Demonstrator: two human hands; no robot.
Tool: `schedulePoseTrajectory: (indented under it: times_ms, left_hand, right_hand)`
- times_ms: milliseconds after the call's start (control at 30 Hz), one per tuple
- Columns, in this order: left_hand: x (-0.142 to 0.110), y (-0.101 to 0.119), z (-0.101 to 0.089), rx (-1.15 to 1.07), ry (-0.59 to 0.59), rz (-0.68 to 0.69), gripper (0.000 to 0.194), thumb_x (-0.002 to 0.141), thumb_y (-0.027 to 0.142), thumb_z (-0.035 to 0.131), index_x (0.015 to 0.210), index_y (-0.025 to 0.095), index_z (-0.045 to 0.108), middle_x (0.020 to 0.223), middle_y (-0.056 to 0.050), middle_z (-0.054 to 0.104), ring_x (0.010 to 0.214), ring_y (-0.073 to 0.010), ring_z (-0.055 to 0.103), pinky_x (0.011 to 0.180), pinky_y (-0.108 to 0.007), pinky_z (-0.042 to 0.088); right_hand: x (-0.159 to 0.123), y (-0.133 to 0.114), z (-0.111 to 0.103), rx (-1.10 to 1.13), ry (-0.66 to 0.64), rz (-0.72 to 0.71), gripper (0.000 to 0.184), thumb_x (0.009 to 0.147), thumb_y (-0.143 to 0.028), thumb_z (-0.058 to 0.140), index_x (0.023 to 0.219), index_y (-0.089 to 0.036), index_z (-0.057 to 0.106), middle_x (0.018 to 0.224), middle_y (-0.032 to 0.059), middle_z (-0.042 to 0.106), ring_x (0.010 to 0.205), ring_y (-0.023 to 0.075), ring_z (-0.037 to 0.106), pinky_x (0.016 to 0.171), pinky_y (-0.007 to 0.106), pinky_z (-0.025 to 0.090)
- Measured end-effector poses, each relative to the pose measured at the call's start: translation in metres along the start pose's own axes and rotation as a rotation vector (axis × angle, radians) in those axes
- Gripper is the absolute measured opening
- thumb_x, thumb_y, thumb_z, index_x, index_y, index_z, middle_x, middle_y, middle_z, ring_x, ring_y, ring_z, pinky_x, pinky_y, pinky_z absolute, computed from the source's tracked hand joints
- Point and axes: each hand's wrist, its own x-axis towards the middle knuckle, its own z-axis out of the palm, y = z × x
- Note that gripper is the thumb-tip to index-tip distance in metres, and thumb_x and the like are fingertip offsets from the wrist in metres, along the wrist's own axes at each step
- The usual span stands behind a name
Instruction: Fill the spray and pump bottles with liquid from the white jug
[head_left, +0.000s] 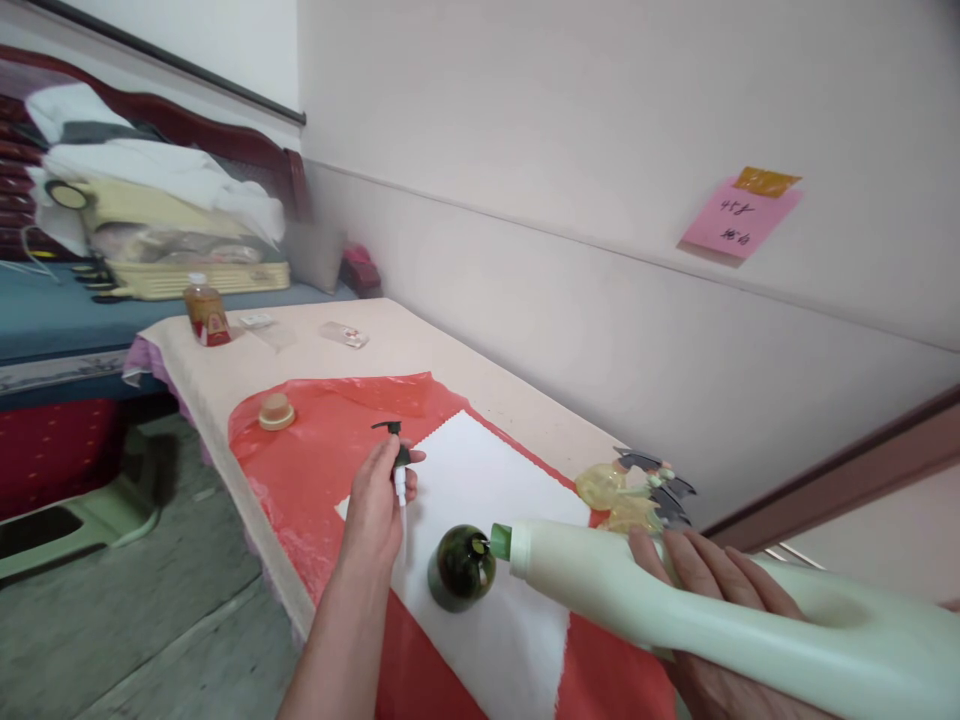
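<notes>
A black and white pump top (401, 468), its thin tube hanging down, is held in my left hand (376, 495). My right hand (720, 590) is closed around a large pale green jug (615, 580), which is tipped onto its side. The jug's green spout (501, 542) points left at the mouth of a dark green bottle (459, 575), right beside the opening. That bottle stands on a white cloth (517, 640). Whether liquid is flowing from the spout is hard to make out.
Red plastic sheeting (330, 410) lies under the cloth, with a beige cap (277, 411) on it. Yellowish spray bottles (637, 490) lie near the wall. An amber bottle (207, 315) stands at the table's far end. A green stool (90, 515) stands left.
</notes>
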Motion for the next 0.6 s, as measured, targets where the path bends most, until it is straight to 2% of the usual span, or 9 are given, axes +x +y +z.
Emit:
schedulePoseTrajectory:
  times_ms: [100, 233, 467, 533, 600]
  left_hand:
    - [-0.001, 0.0007, 0.0002, -0.003, -0.003, -0.002, 0.031, 0.076, 0.043, 0.068, 0.087, 0.014, 0.062, 0.076, -0.005, 0.066, 0.049, -0.0071, 0.047, 0.044, -0.02, 0.034]
    - [-0.0015, 0.0016, 0.0009, -0.003, -0.005, -0.001, 0.031, 0.076, 0.044, 0.068, 0.087, 0.015, 0.062, 0.076, -0.004, 0.066, 0.05, -0.0071, 0.047, 0.043, -0.02, 0.034]
    - [0.0001, 0.0008, 0.0002, 0.009, -0.008, -0.005, 0.03, 0.078, 0.044, 0.067, 0.087, 0.015, 0.062, 0.077, -0.004, 0.066, 0.049, -0.0067, 0.047, 0.044, -0.02, 0.034]
    - [-0.0001, 0.0007, 0.0003, 0.01, -0.007, -0.002, 0.03, 0.078, 0.044, 0.066, 0.087, 0.015, 0.062, 0.076, -0.004, 0.066, 0.049, -0.0068, 0.047, 0.044, -0.02, 0.034]
    - [-0.0003, 0.0009, 0.0007, 0.011, -0.003, 0.001, 0.03, 0.078, 0.043, 0.066, 0.087, 0.015, 0.062, 0.076, -0.004, 0.066, 0.049, -0.0068, 0.047, 0.044, -0.02, 0.034]
  right_hand:
    - [0.0014, 0.0005, -0.002, -0.009, 0.004, -0.006, 0.056, 0.081, -0.012, 0.047, 0.134, 0.005, 0.042, 0.124, 0.0306, 0.056, 0.111, 0.0465, 0.057, 0.096, 0.059, 0.045]
    - [0.0032, -0.0008, -0.0028, 0.031, 0.007, 0.022, 0.057, 0.081, -0.012, 0.047, 0.135, 0.004, 0.041, 0.126, 0.0297, 0.055, 0.113, 0.0465, 0.055, 0.096, 0.059, 0.045]
    - [0.0053, -0.0034, -0.0014, 0.11, 0.019, 0.119, 0.056, 0.081, -0.009, 0.045, 0.137, -0.015, 0.045, 0.124, 0.0161, 0.06, 0.117, 0.035, 0.055, 0.097, 0.053, 0.048]
    - [0.0061, -0.0032, -0.003, 0.103, 0.013, 0.121, 0.056, 0.081, -0.009, 0.046, 0.137, -0.015, 0.045, 0.125, 0.0158, 0.06, 0.117, 0.0353, 0.055, 0.097, 0.053, 0.048]
    - [0.0079, -0.003, -0.0055, 0.073, 0.016, 0.113, 0.055, 0.082, -0.009, 0.046, 0.137, -0.01, 0.045, 0.126, 0.0193, 0.059, 0.117, 0.0379, 0.055, 0.098, 0.055, 0.047]
